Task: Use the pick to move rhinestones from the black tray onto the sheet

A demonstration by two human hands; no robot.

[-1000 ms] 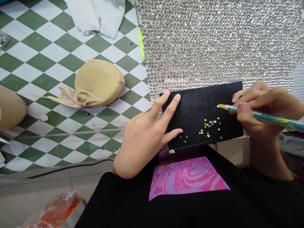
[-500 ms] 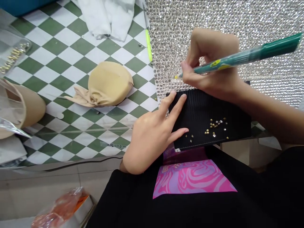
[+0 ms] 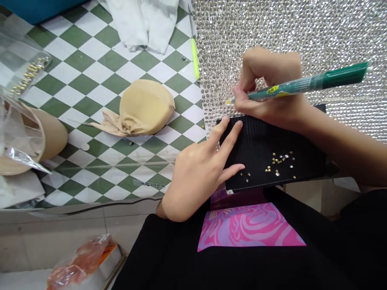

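Note:
My left hand (image 3: 199,173) lies flat with fingers stretched out on the left end of a black ribbed tray (image 3: 266,141). Several small gold and clear rhinestones (image 3: 279,161) lie loose on the tray. My right hand (image 3: 269,88) is closed around a green picker pen (image 3: 302,83). The pen's yellow tip touches the lower left part of a large sheet covered with silver rhinestones (image 3: 302,28), just above the tray's far edge.
A green and white checkered cloth (image 3: 90,80) covers the table. On it lie a beige fabric cap (image 3: 145,108), white fabric (image 3: 145,20), a yellow-green pen (image 3: 196,60) and a clear bag of studs (image 3: 21,76). A pink patterned patch (image 3: 248,227) shows on my black clothing.
My right hand has lifted the pen from above the loose stones on the tray up and left to the rhinestone sheet. My left hand has stayed on the tray.

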